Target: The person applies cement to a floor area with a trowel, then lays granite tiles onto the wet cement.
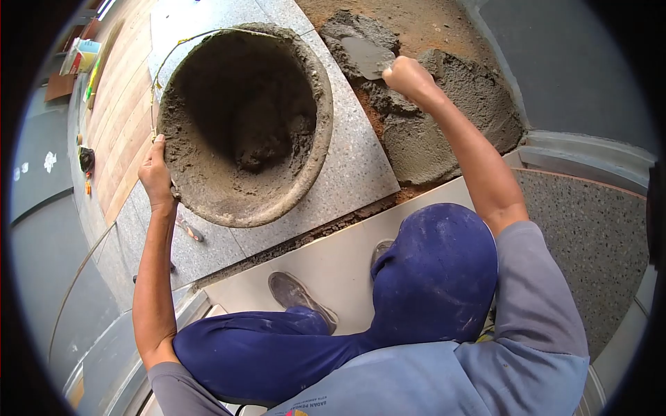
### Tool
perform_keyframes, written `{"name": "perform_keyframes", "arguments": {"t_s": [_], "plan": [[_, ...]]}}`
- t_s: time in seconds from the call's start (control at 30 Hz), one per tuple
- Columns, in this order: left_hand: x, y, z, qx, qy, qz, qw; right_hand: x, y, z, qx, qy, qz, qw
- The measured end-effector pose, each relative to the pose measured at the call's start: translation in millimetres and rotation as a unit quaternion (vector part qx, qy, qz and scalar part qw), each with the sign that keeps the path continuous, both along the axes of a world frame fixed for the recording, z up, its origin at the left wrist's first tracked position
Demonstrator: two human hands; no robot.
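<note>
My left hand (157, 173) grips the left rim of a mortar-crusted bucket (208, 195), which is tilted so its mouth faces me. Wet grey mortar (267, 142) lies deep inside, partly in shadow. A thin wire handle (154, 90) with yellow bits runs along the bucket's left side. My right hand (412, 78) is closed round the handle of a trowel (365, 57), and the fingers cover most of that handle. The trowel's flat blade rests on a patch of spread mortar (420, 142) over the brown soil.
Speckled tiles (357, 156) lie under and beside the bucket. Another tool (189, 229) lies on the tiles below it. Bare soil (423, 24) and a grey wall (576, 62) bound the mortar. My feet stand on a pale step (357, 277). A cable (73, 284) curves at left.
</note>
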State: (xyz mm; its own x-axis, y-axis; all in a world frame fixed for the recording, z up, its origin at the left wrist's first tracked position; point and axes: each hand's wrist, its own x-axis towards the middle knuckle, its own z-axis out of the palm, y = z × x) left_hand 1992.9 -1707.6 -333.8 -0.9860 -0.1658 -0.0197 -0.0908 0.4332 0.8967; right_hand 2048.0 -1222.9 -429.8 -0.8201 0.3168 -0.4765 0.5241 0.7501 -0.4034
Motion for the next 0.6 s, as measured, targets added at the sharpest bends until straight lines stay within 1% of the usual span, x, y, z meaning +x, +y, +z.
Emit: {"name": "perform_keyframes", "arguments": {"t_s": [0.07, 0.1, 0.17, 0.2, 0.27, 0.3, 0.4, 0.6], "plan": [[0.9, 2.2, 3.9, -0.020, 0.017, 0.002, 1.000, 8.3, 2.9, 6.3, 0.044, 0.010, 0.019, 0.999], [2.9, 4.3, 4.2, -0.030, 0.022, 0.000, 0.999, 10.5, 4.2, 6.2, 0.031, 0.037, 0.006, 0.999], [1.2, 0.7, 0.2, -0.006, 0.005, -0.002, 1.000, 10.1, 12.7, 8.7, 0.009, 0.097, -0.021, 0.995], [-0.7, -2.1, -0.7, 0.006, -0.002, -0.004, 1.000, 6.2, 11.8, 14.9, -0.031, 0.066, -0.032, 0.997], [-3.4, -6.4, -3.4, -0.021, 0.012, -0.012, 1.000, -10.0, 1.4, 29.2, -0.111, 0.007, -0.053, 0.992], [-3.7, -7.7, -3.7, -0.035, 0.019, -0.016, 0.999, -19.4, -0.2, 19.0, -0.122, 0.030, -0.042, 0.991], [-2.7, -6.3, -3.9, -0.029, 0.013, -0.006, 0.999, -38.8, -12.4, 10.3, -0.012, 0.025, 0.028, 0.999], [-4.0, -8.0, -6.3, 0.013, 0.008, -0.015, 1.000, -18.9, -32.1, 17.5, 0.027, 0.023, 0.051, 0.998]]}}
